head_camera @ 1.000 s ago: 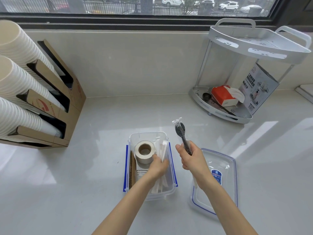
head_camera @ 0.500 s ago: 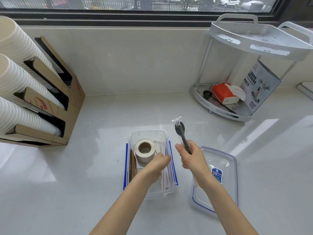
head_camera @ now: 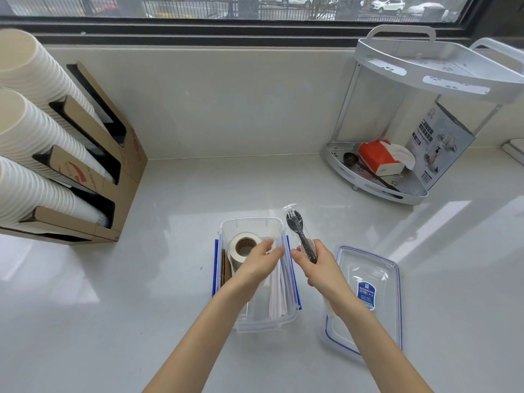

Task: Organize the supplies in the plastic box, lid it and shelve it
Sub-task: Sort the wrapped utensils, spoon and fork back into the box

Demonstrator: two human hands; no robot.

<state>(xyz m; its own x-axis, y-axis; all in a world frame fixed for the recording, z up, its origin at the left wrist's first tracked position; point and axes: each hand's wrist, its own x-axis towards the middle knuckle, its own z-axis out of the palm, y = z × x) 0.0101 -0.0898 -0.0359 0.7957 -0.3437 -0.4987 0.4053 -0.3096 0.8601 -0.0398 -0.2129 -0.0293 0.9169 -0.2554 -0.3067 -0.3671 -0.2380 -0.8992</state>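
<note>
Most of the supplies are already packed in the plastic box (head_camera: pixel 256 319) on the desk (head_camera: pixel 119 302) — a tape roll (head_camera: pixel 243 247) and white straws (head_camera: pixel 279 293). A wrapped black fork (head_camera: pixel 301 235) is gripped in the right hand (head_camera: pixel 319 268), just beside the box. The left hand (head_camera: pixel 262 263) is held loosely open over the straws. The lid (head_camera: pixel 368 293) is still off — no shelving is done yet.

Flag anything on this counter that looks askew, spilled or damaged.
Nothing spilled or damaged. The clear plastic box is still open, its clear blue-edged lid lying beside it on the white counter. The right hand holds a wrapped black plastic spork outside the box.
</note>
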